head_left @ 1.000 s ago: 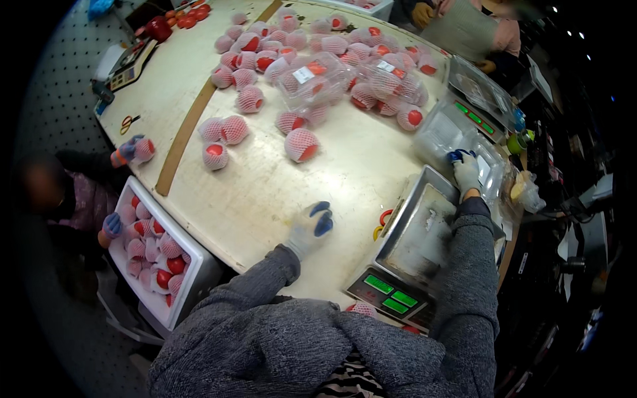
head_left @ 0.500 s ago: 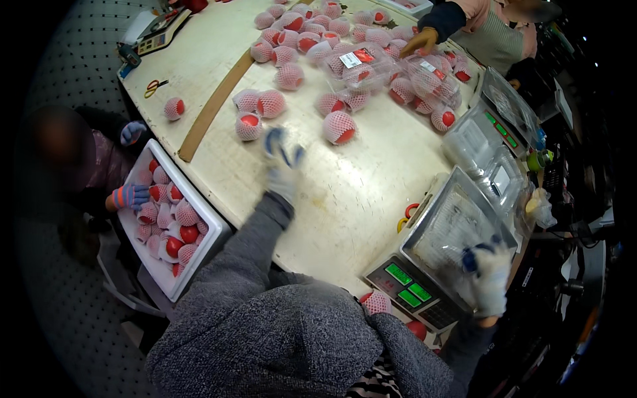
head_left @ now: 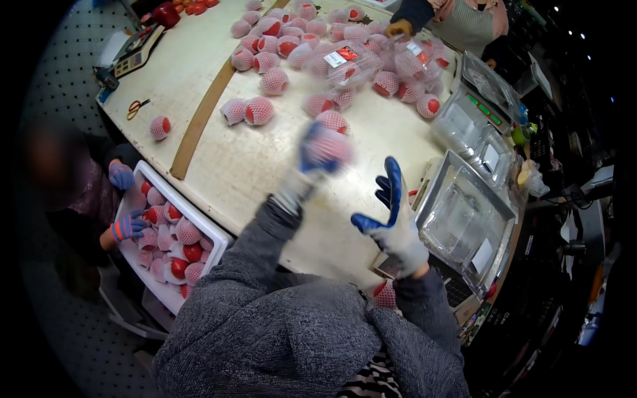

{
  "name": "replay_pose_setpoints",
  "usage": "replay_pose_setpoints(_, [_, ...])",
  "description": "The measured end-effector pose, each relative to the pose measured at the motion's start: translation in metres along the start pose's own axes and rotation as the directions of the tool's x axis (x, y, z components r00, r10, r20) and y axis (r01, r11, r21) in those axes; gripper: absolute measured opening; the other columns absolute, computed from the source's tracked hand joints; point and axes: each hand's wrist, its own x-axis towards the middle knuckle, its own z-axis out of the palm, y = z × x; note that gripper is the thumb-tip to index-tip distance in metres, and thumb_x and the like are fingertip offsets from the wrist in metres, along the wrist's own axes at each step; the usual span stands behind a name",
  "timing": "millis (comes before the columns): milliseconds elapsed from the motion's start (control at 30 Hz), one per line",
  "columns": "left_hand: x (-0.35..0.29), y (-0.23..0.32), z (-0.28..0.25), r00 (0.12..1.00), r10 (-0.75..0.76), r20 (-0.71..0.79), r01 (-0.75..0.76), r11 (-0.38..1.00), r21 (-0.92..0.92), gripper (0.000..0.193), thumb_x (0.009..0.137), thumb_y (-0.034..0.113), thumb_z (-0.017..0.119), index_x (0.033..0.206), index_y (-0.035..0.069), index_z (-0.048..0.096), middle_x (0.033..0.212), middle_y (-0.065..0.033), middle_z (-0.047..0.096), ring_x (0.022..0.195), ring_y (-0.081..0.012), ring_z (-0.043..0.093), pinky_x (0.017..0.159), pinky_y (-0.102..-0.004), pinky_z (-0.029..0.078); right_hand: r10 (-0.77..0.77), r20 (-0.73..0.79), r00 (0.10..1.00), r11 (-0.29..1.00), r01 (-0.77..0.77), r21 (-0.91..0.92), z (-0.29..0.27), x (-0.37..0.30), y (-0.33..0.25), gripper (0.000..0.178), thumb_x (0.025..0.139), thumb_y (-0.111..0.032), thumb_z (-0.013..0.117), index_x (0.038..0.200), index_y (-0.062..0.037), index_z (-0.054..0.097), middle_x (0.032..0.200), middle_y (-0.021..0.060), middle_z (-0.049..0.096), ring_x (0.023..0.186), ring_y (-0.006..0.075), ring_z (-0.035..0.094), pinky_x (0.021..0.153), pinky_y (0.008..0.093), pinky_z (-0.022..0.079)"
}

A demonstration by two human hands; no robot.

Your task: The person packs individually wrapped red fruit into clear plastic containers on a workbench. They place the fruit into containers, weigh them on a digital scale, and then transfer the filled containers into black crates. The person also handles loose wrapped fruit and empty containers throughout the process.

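My left hand (head_left: 308, 166), in a white glove with a blue palm, is closed round a red fruit in a pink foam net (head_left: 332, 147), blurred by motion above the table. My right hand (head_left: 395, 229), gloved alike, holds nothing; its thumb and fingers are spread, palm toward the left hand. Beside it a clear plastic clamshell box (head_left: 458, 212) rests in the metal tray of a weighing scale (head_left: 499, 267). Two more netted fruits (head_left: 259, 111) lie farther up the table, and another netted fruit (head_left: 332, 121) is just beyond my left hand.
Many netted fruits cover the far table (head_left: 212, 159), with filled clear packs (head_left: 345, 63) among them. A brown strip (head_left: 199, 129) crosses it. At left, a co-worker's gloved hand (head_left: 129, 225) touches fruit in a white foam crate (head_left: 222, 242). Another person's hand (head_left: 399, 28) is at the far side.
My left hand has taken a netted fruit from the table and moved right with it. My right hand has left the box on the scale and moved left, fingers spread. The view has shifted slightly.
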Motion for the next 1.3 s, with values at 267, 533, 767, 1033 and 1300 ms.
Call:
replay_pose_setpoints(267, [0.108, 0.054, -0.110, 0.996, -0.068, 0.049, -0.051, -0.033, 0.998, 0.086, 0.066, 0.032, 0.075, 0.134, 0.003, 0.032, 0.129, -0.0179, 0.044, 0.120, -0.0285, 0.044, 0.098, -0.0352, 0.039, 0.219, -0.577, 0.787, 0.929, 0.013, 0.370, -0.083, -0.035, 0.027, 0.076, 0.066, -0.008, 0.077, 0.131, -0.0051, 0.039, 0.119, 0.0117, 0.051, 0.106, 0.0227, 0.053, 0.089, 0.0329, 0.048])
replay_pose_setpoints(533, [0.122, -0.015, -0.162, 0.941, -0.208, -0.266, 0.091, -0.601, 0.794, 0.074, 0.068, 0.033, 0.069, 0.134, 0.029, 0.037, 0.140, -0.0153, 0.028, 0.122, -0.0381, 0.035, 0.097, -0.0501, 0.034, 0.448, -0.638, 0.626, 0.257, -0.774, -0.578, -0.104, -0.072, 0.042, 0.084, 0.060, -0.036, 0.079, 0.132, -0.0201, 0.039, 0.128, 0.0118, 0.046, 0.122, 0.0321, 0.039, 0.104, 0.0453, 0.027])
replay_pose_setpoints(767, [0.131, -0.014, -0.112, 0.968, -0.106, -0.227, 0.249, 0.500, 0.829, 0.064, 0.067, 0.027, 0.073, 0.121, 0.002, 0.047, 0.117, -0.0169, 0.051, 0.109, -0.0272, 0.051, 0.093, -0.0356, 0.042, 0.172, -0.582, 0.794, 0.561, -0.565, -0.605, -0.112, -0.102, 0.053, 0.067, 0.065, -0.026, 0.075, 0.125, -0.0148, 0.048, 0.120, 0.0113, 0.050, 0.110, 0.0313, 0.046, 0.097, 0.0405, 0.035])
replay_pose_setpoints(1033, [0.047, -0.046, 0.190, 0.606, -0.500, 0.619, 0.691, 0.716, -0.097, 0.043, 0.083, 0.013, 0.057, 0.123, 0.003, 0.044, 0.111, -0.0059, 0.053, 0.101, -0.0158, 0.052, 0.090, -0.0307, 0.042, 0.198, -0.732, 0.653, 0.822, -0.517, -0.239, -0.114, -0.106, 0.088, 0.064, 0.059, -0.016, 0.079, 0.116, -0.0066, 0.051, 0.113, 0.0125, 0.054, 0.106, 0.0291, 0.050, 0.094, 0.0385, 0.039])
replay_pose_setpoints(1300, [0.039, -0.100, 0.258, 0.541, -0.594, 0.596, -0.182, 0.609, 0.772, 0.083, 0.070, 0.040, 0.064, 0.134, -0.002, 0.032, 0.124, -0.0270, 0.046, 0.116, -0.0368, 0.046, 0.098, -0.0360, 0.037, 0.046, -0.619, 0.784, 0.584, -0.523, -0.620, -0.135, -0.092, 0.083, 0.094, 0.056, -0.041, 0.073, 0.136, -0.0116, 0.032, 0.137, 0.0217, 0.030, 0.126, 0.0392, 0.030, 0.107, 0.0454, 0.023])
